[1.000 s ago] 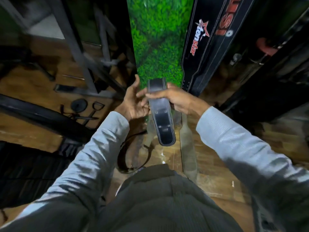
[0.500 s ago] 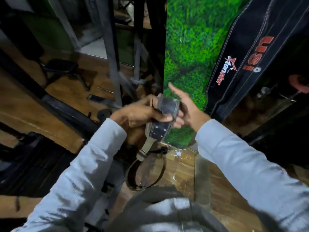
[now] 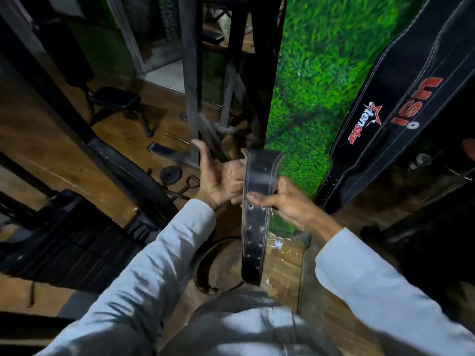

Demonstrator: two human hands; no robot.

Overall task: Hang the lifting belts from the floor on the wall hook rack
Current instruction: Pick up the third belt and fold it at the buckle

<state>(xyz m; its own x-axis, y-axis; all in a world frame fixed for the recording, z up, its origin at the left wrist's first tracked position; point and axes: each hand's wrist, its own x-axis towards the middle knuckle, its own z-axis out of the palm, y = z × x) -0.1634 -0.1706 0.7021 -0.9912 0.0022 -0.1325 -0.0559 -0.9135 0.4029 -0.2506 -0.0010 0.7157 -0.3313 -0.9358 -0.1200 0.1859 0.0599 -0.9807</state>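
Note:
A black leather lifting belt [image 3: 253,235] with white stitching and punched holes hangs down in front of me, its upper part folded over. My right hand [image 3: 285,204] pinches it across the strap from the right. My left hand [image 3: 218,178] is beside the belt's left edge, palm up, thumb and fingers spread, touching its back side. A second belt [image 3: 218,265], brown and coiled, lies on the wooden floor below. A large black belt [image 3: 401,104] with red lettering hangs on the grass-patterned wall [image 3: 316,80] at the right. The hook rack is out of view.
Dark metal gym machine frames [image 3: 192,80] stand at left and centre. A small bench [image 3: 113,101], a weight plate [image 3: 171,173] and a cable handle [image 3: 190,183] are on the wooden floor. More dark equipment fills the right side.
The belt has unfolded and now hangs longer. My left hand let go of its grip and opened, while my right hand took hold of the strap. The view tilted slightly upward.

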